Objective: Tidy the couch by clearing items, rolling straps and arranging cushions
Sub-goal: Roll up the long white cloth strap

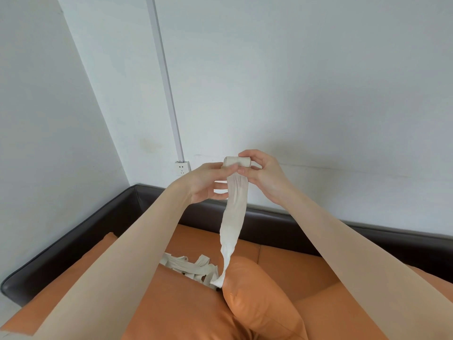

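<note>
Above an orange couch: left hand pinching a cream strap below its rolled end, right hand gripping the roll, loose tail trailing down beside an orange cushion.

Ahead of me, white walls meet in a corner at ten o'clock. A white cable conduit runs down to a wall socket at its foot.
</note>
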